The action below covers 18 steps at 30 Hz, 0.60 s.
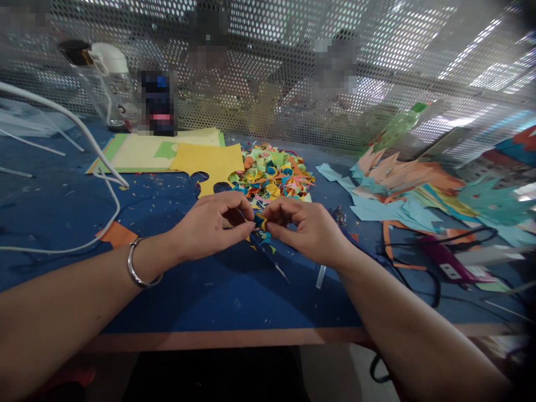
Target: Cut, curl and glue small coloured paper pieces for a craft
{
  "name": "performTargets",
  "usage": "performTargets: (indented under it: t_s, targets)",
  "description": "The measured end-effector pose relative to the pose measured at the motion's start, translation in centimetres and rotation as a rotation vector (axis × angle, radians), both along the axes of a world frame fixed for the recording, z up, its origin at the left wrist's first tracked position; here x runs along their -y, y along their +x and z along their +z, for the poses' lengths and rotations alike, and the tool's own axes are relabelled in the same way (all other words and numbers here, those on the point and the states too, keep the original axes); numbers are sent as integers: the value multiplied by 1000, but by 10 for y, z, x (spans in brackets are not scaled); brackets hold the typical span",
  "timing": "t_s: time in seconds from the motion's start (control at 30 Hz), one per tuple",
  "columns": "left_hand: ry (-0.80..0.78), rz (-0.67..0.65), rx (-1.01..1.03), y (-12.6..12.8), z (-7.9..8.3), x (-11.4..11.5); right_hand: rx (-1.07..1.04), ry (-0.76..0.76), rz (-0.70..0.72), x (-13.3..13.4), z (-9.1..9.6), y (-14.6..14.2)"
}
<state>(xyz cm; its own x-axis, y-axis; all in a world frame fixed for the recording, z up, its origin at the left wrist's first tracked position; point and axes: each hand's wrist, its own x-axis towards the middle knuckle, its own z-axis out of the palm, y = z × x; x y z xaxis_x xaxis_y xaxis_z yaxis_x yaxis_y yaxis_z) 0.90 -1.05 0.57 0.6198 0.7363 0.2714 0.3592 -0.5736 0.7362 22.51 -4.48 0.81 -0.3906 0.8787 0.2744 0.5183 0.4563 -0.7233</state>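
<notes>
Grip check: left hand point(209, 226) and right hand point(312, 229) each had thumb and forefinger pressed together on one small folded blue-and-yellow paper piece point(260, 221), fingertips meeting from opposite sides. Piece sat between the hands, just above the blue-covered bench point(218, 296); couldn't tell whether it touched the surface.

Judgement: near weightless, thin and soft. It should crease easily and tear if pulled apart. Best taken at the folded edges with fingertips and light pressure, not across the middle.

Silver bangle point(140, 268) on left wrist. Just behind the hands: heap of small folded multicoloured paper pieces point(272, 176), touching a yellow paper sheet with cut-out notches point(209, 161) to its left. White cable point(100, 167) looped across bench left. Clear plastic bottle with white lid point(106, 84) stood far left against perforated metal screen point(272, 84). Right side: spread of pale blue and orange paper offcuts point(397, 195), and a magenta handheld tool with black cord point(444, 262) nearer the front edge.
</notes>
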Motion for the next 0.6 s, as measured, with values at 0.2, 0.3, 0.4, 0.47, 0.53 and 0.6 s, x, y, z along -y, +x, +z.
performTargets:
  t_s: [0.2,0.3,0.4,0.47,0.53,0.6]
  targets:
    - [104,49,8,4,-3,2,24,23,2,-1,-2,0]
    - [142,49,21,7,-6,2,38,17,-2,-2,-4,0]
    - [174,39,5,9,-9,3,44,23,2,-1,-5,0]
    - [204,46,-9,9,-11,4,52,42,8,-1,-4,0]
    - [182,64,-15,10,-13,4,61,65,12,0,-5,-1]
    - [87,86,-8,11,-15,3,77,82,13,0,-5,-3]
